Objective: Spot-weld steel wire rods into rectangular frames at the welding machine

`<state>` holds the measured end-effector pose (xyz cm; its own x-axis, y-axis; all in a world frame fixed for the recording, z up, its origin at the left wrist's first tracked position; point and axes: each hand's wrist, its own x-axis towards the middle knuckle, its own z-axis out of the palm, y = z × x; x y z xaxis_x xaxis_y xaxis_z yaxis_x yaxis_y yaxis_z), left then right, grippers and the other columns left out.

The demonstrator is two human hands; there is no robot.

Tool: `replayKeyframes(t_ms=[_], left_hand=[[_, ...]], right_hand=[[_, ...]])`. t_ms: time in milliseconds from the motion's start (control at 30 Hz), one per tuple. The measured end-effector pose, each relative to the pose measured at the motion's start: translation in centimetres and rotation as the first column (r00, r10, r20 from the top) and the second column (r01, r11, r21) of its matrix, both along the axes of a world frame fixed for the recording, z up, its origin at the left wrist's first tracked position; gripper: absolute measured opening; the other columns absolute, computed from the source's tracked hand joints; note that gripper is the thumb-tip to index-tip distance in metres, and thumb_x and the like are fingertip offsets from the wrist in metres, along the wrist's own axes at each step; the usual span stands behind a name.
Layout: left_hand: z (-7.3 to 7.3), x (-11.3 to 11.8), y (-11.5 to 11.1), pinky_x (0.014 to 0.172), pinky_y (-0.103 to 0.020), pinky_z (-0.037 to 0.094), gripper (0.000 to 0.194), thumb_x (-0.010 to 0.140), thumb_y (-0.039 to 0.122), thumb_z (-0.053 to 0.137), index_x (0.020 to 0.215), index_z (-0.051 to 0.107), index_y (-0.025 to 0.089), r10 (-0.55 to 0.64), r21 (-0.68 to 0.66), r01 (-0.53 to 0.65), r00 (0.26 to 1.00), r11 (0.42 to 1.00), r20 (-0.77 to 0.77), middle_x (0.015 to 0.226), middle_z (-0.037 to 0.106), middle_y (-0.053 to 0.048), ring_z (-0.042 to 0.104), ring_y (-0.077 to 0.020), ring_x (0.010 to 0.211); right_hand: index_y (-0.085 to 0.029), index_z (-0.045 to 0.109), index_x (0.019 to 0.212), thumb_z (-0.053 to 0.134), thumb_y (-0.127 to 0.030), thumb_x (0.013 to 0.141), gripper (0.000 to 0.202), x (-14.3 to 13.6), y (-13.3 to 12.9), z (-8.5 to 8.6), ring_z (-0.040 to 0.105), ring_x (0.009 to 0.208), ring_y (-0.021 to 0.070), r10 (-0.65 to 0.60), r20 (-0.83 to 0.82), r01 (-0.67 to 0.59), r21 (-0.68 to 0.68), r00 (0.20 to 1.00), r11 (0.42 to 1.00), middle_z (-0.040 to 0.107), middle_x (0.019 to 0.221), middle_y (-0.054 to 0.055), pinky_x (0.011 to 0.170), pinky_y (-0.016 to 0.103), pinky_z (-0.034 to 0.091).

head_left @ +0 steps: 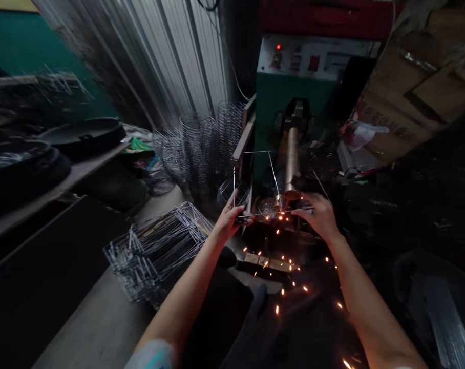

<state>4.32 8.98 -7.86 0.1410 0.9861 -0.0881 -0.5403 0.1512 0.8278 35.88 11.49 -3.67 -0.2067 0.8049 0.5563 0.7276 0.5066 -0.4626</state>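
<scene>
A thin metal wire frame (274, 177) spans the gap between my two hands at a spot welding machine (267, 123). My left hand (229, 218) is closed on the left corner of the frame, thumb and fingers pinching the wire. The frame's right side is gripped in my right hand (320, 214), close to the welder's copper-coloured electrode arm (292, 159). Below the tip of this arm, at the lower electrode (278, 201), the frame's near wire glows with orange sparks (281, 217). Sparks scatter downward over my dark-clothed legs.
A pile of welded wire frames (159, 246) lies at my left. Stacks of round wire baskets (197, 143) stand behind it, near corrugated metal sheeting (171, 51). Black round pans (82, 136) rest on a shelf at far left. Cardboard boxes (405, 102) stand at right.
</scene>
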Motion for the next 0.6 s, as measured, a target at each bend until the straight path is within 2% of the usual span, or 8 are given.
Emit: replayKeyframes(t_ms=[67, 133, 233, 300, 400, 500, 533, 600], left_hand=[[0.0, 0.1, 0.3, 0.052, -0.030, 0.058, 0.096, 0.085, 0.017, 0.060, 0.155, -0.005, 0.026, -0.004, 0.010, 0.004, 1.000, 1.000, 0.003, 0.067, 0.072, -0.003, 0.070, -0.0209, 0.056], [0.4, 0.2, 0.3, 0.051, -0.029, 0.057, 0.097, 0.084, 0.017, 0.061, 0.155, -0.004, 0.026, -0.005, 0.008, 0.005, 1.000, 1.000, 0.001, 0.066, 0.072, -0.002, 0.070, -0.0212, 0.055], [0.9, 0.2, -1.3, 0.049, -0.028, 0.055, 0.101, 0.082, 0.019, 0.062, 0.155, -0.008, 0.025, -0.001, 0.003, 0.001, 1.000, 1.000, 0.001, 0.065, 0.071, -0.002, 0.070, -0.0217, 0.054], [0.6, 0.2, -4.1, 0.049, -0.028, 0.054, 0.104, 0.083, 0.022, 0.064, 0.154, -0.012, 0.023, 0.002, 0.023, -0.002, 1.000, 1.000, -0.007, 0.064, 0.071, -0.003, 0.069, -0.0222, 0.054], [-1.3, -0.1, -9.9, 0.055, -0.029, 0.054, 0.104, 0.085, 0.028, 0.067, 0.155, -0.010, 0.023, -0.011, 0.009, 0.012, 1.000, 1.000, -0.028, 0.067, 0.071, -0.004, 0.069, -0.0225, 0.058], [-3.2, -1.4, -14.9, 0.061, -0.030, 0.054, 0.106, 0.081, 0.033, 0.073, 0.155, -0.003, 0.032, -0.067, -0.112, 0.068, 0.998, 0.991, 0.012, 0.082, 0.073, -0.007, 0.071, -0.0221, 0.067], [-3.4, -2.2, -15.9, 0.059, -0.029, 0.053, 0.104, 0.081, 0.036, 0.073, 0.155, 0.000, 0.035, -0.064, -0.154, 0.069, 0.997, 0.986, 0.042, 0.089, 0.073, -0.008, 0.070, -0.0207, 0.067], [-2.3, -4.0, -17.1, 0.054, -0.026, 0.051, 0.086, 0.085, 0.046, 0.065, 0.153, 0.014, 0.033, -0.025, -0.236, 0.046, 0.995, 0.971, 0.095, 0.098, 0.072, -0.011, 0.066, -0.0166, 0.061]], right_hand=[[-0.016, 0.064, 0.118, 0.075, -0.051, 0.075, 0.056, 1.6, 0.6, 0.1, 0.051, 0.121, 0.0312, -0.195, -0.153, 0.188, -0.057, 0.969, 0.981, 0.060, 0.126, 0.017, 0.102, 0.044, 0.041], [-0.012, 0.066, 0.111, 0.067, -0.052, 0.081, 0.050, 2.7, 1.1, 0.3, 0.058, 0.110, 0.0304, -0.330, -0.246, 0.295, -0.169, 0.911, 0.940, 0.065, 0.112, 0.018, 0.092, 0.042, 0.047], [-0.013, 0.066, 0.098, 0.052, -0.055, 0.087, 0.045, 3.2, 0.6, 0.6, 0.064, 0.067, 0.0206, -0.358, -0.345, 0.240, -0.340, 0.868, 0.909, 0.067, 0.074, 0.009, 0.061, 0.031, 0.052], [-0.015, 0.064, 0.097, 0.056, -0.058, 0.081, 0.046, 3.1, -1.4, 0.1, 0.058, 0.053, 0.0159, -0.373, -0.476, 0.114, -0.489, 0.796, 0.865, 0.064, 0.066, 0.004, 0.050, 0.026, 0.047], [-0.015, 0.060, 0.102, 0.068, -0.062, 0.069, 0.057, 3.5, -7.8, -2.0, 0.056, 0.049, 0.0148, -0.393, -0.622, -0.109, -0.614, 0.677, 0.782, 0.064, 0.068, 0.003, 0.044, 0.024, 0.043], [-0.016, 0.059, 0.106, 0.072, -0.065, 0.069, 0.063, 5.1, -16.9, -5.2, 0.060, 0.052, 0.0161, -0.465, -0.612, -0.155, -0.695, 0.640, 0.702, 0.066, 0.072, 0.005, 0.045, 0.023, 0.042], [-0.016, 0.059, 0.105, 0.071, -0.066, 0.070, 0.062, 5.5, -20.1, -6.0, 0.061, 0.053, 0.0162, -0.495, -0.588, -0.154, -0.729, 0.640, 0.666, 0.066, 0.072, 0.005, 0.045, 0.023, 0.042], [-0.016, 0.060, 0.102, 0.069, -0.068, 0.072, 0.061, 6.1, -25.7, -6.7, 0.061, 0.051, 0.0162, -0.546, -0.539, -0.145, -0.784, 0.642, 0.603, 0.064, 0.068, 0.004, 0.044, 0.022, 0.042]])
